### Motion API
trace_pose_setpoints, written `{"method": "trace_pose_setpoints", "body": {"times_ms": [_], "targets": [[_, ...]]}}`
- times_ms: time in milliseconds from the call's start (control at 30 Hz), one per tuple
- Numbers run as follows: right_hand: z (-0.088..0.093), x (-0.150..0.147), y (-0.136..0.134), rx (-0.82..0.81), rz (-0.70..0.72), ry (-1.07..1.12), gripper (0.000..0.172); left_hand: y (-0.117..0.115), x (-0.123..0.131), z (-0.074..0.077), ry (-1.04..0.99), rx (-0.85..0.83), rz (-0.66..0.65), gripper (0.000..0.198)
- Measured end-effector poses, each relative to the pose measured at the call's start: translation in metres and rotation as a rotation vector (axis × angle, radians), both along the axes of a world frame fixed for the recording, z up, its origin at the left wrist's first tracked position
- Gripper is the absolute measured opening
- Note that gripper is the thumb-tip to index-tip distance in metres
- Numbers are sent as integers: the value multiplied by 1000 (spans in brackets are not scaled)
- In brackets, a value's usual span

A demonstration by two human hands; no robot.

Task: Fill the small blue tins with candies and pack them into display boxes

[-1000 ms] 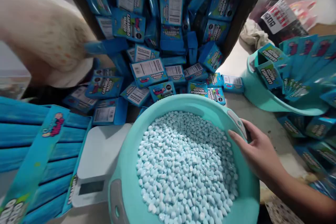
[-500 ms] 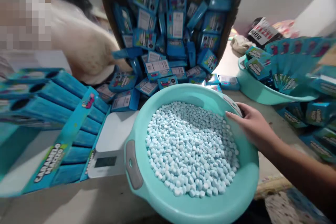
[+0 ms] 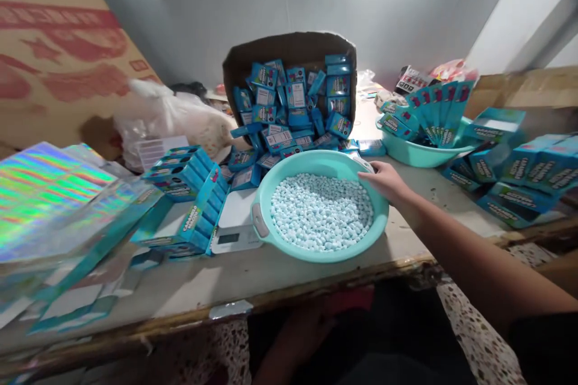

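A teal basin [image 3: 266, 192] full of small pale-blue candies [image 3: 321, 212] sits near the table's front edge. My right hand [image 3: 383, 180] reaches in from the right, fingers curled over the basin's far right rim. My left hand [image 3: 295, 337] lies low in shadow below the table edge, and its fingers are too dark to read. A white kitchen scale [image 3: 235, 228] touches the basin's left side.
A tipped cardboard box [image 3: 289, 47] spills several small blue candy boxes [image 3: 289, 114] behind the basin. A second teal basin [image 3: 418, 155] with blue boxes stands at right, with more boxes [image 3: 519, 174] beyond. Blue display cartons [image 3: 194, 192], holographic sheets [image 3: 45, 192] and a plastic bag [image 3: 180, 114] fill the left.
My view has pulled back and up, so the basin looks smaller and the table's front edge shows. My right hand stays on the basin's rim. The person at the left has left the view.
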State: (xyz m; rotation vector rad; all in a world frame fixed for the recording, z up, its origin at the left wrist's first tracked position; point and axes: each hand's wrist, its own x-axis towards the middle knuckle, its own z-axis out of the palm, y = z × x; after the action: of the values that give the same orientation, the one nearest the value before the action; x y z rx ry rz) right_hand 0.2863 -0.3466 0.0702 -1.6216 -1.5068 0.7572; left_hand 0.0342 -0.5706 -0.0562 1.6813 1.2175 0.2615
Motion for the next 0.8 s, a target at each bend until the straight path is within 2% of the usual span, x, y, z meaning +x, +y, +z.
{"method": "trace_pose_setpoints", "body": {"times_ms": [100,167,233,300,333,367,433,500,567,600,667,733,800], "targets": [[-4,3,5,12,18,-10,40,-17,-7,-8,54,-30,29,29],[-8,5,8,14,24,-10,43,-30,-14,-2,84,-55,56,30],[-11,7,9,31,20,-1,48,-40,-26,17,91,-45,62,32],[-13,8,9,56,21,-4,51,-44,-41,47,49,24,50,32],[-13,9,7,67,25,-16,51,-44,-49,63,7,71,33,39],[-13,9,6,73,29,-42,50,-41,-58,79,-63,141,17,40],[-11,8,1,80,24,-114,46,-29,-75,105,-245,379,67,27],[-7,7,-3,82,3,-195,42,-4,-86,125,-311,711,233,12],[-4,6,-6,74,-10,-261,39,35,-90,143,-146,948,496,16],[-3,5,-7,72,-10,-285,38,60,-89,152,-49,1000,633,19],[-1,5,-4,73,11,-313,37,117,-86,170,62,957,775,26],[0,5,3,69,57,-322,34,180,-85,186,289,830,725,31],[1,5,10,44,111,-325,31,237,-91,192,723,667,629,39]]}}
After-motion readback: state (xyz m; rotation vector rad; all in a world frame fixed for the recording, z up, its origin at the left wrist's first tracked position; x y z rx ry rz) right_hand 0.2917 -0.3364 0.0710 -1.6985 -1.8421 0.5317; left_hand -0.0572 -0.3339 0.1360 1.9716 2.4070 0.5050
